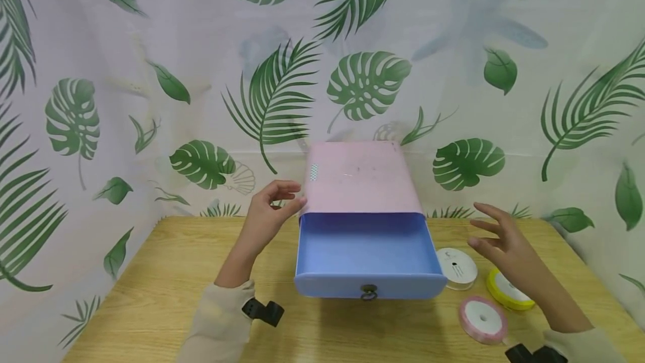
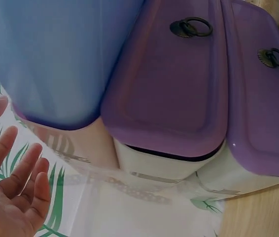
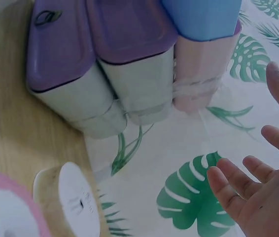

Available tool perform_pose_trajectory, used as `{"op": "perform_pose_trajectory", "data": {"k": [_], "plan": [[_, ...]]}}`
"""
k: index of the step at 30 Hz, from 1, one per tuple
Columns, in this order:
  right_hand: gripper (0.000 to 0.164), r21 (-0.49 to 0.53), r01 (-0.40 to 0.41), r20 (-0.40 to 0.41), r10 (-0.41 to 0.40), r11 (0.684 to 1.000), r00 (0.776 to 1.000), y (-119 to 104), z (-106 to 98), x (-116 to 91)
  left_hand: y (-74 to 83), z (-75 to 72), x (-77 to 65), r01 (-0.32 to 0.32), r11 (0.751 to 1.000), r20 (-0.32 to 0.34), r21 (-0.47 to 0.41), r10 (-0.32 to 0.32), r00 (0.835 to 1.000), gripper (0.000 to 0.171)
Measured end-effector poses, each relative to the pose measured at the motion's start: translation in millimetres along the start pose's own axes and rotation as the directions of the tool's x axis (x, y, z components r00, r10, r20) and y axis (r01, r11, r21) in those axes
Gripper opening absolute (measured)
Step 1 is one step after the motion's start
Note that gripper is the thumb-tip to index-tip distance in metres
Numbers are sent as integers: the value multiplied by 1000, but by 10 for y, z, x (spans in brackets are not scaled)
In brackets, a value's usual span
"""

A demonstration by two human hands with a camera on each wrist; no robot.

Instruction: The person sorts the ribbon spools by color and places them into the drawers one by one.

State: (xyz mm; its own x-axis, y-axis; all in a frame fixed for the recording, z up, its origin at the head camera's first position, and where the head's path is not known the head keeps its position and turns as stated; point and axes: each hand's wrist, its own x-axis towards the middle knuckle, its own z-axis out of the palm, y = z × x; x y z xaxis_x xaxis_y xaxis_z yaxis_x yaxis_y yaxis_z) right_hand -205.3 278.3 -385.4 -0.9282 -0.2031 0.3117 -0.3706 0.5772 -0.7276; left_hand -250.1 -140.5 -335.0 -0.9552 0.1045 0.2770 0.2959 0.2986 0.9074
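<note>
A small stacked drawer cabinet stands mid-table, its pink top (image 1: 360, 178) facing me in the head view. Its top drawer, light blue (image 1: 370, 286), is pulled out, and the part of its inside that shows holds nothing. A small ring handle (image 1: 369, 292) hangs on its front. Two purple drawers (image 2: 171, 79) sit below, pushed in. My left hand (image 1: 269, 212) hovers by the cabinet's upper left edge, fingers loosely bent and holding nothing. To the right, my right hand (image 1: 506, 245) hangs in the air above the ribbon spools, fingers spread and apart from the cabinet.
Right of the cabinet lie a white spool (image 1: 457, 269), a yellow-rimmed spool (image 1: 509, 290) and a pink ribbon spool (image 1: 482, 319) on the wooden table (image 1: 166, 296). A leaf-printed cloth (image 1: 191, 38) hangs close behind the cabinet. Clear tape (image 3: 193, 88) runs round the cabinet's units.
</note>
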Motion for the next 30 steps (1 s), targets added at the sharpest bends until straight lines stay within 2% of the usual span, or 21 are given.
{"op": "perform_pose_trajectory", "data": {"k": [9, 16, 19, 23, 30], "plan": [[69, -12, 12, -13, -12, 1000, 1000, 184, -13, -192, -57, 37, 48, 8, 1000, 22, -1, -8, 1000, 33], [69, -23, 39, -33, -39, 999, 999, 293, 18, -362, -72, 42, 57, 51, 999, 55, -1, -51, 997, 34], [69, -21, 24, -33, -25, 999, 999, 337, 28, -415, -76, 46, 55, 61, 998, 62, -16, -60, 996, 34], [68, -55, -7, -27, 5, 998, 1000, 391, 54, -481, -83, 61, 55, 74, 997, 74, -30, -72, 995, 35], [65, -137, 38, -57, -46, 990, 997, 491, 130, -613, -108, 104, 74, 83, 995, 92, -59, -77, 993, 39]]}}
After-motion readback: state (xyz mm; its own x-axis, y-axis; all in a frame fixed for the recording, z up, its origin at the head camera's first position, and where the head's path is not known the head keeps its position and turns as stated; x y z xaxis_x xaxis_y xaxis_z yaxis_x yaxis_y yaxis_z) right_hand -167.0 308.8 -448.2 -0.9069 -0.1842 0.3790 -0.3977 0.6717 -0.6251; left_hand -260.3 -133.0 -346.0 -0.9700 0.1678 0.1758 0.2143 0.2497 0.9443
